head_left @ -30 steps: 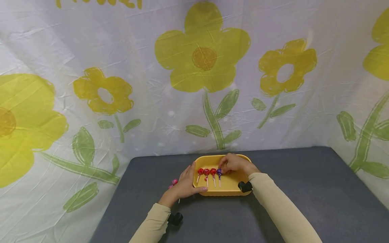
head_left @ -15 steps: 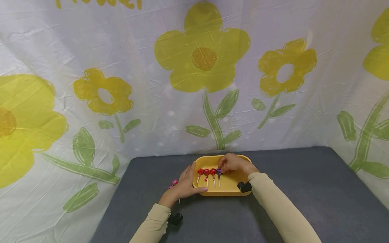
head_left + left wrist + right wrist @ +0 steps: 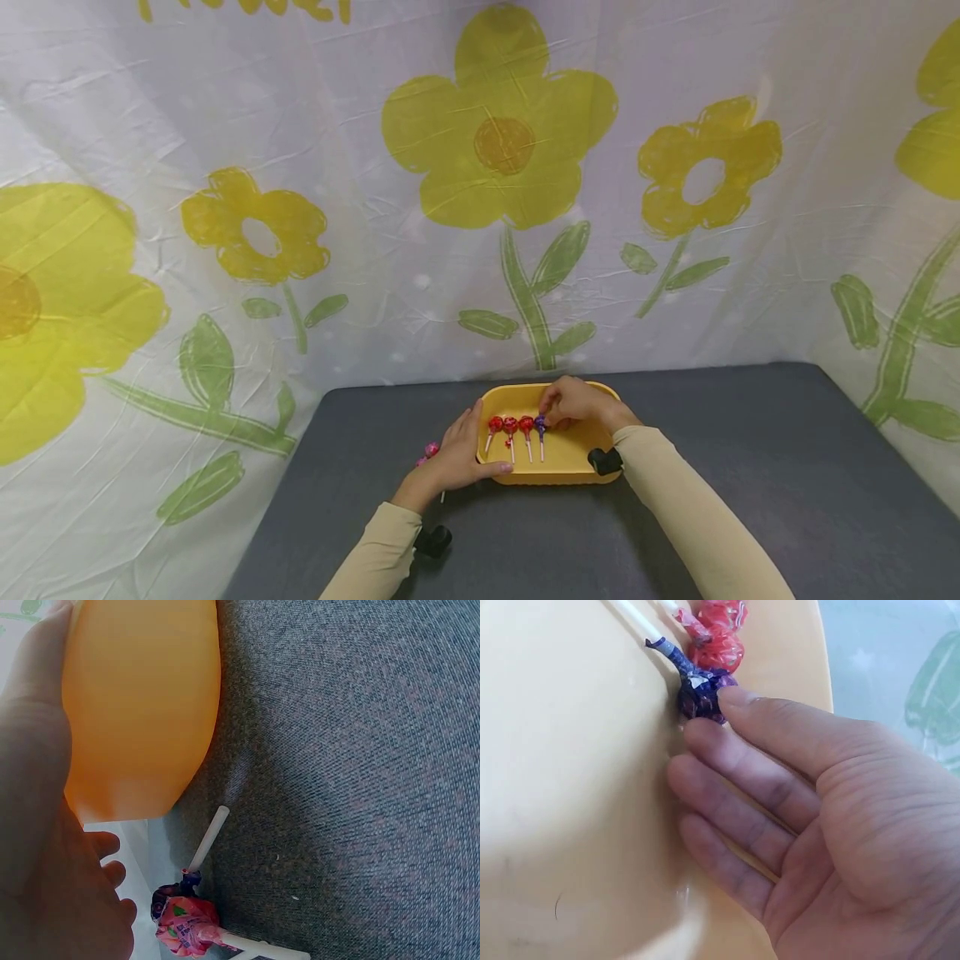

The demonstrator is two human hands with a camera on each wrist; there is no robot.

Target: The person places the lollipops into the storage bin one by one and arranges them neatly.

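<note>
A yellow plastic tray [image 3: 573,457] stands on the dark table. My left hand [image 3: 453,458] rests against its left end, fingers straight along that side and thumb on the front rim. Inside the tray my right hand [image 3: 573,402] pinches the wrapped head of a purple lollipop [image 3: 701,694] between thumb and index finger; the other fingers curve loosely below. Three red lollipops [image 3: 511,426] lie in a row just left of the purple one, sticks toward the front. The left wrist view has the tray's outer wall [image 3: 142,712] beside the left hand.
Pink-wrapped lollipops [image 3: 187,926] and a dark-wrapped one [image 3: 166,896] lie on the table [image 3: 735,467] left of the tray, partly hidden by the left hand in the head view. A white cloth with yellow flowers [image 3: 360,333] hangs behind the table.
The purple lollipop has shifted very slightly under the right hand's fingers, its stick now a little straighter. Both hands and the tray stay in nearly the same place.
</note>
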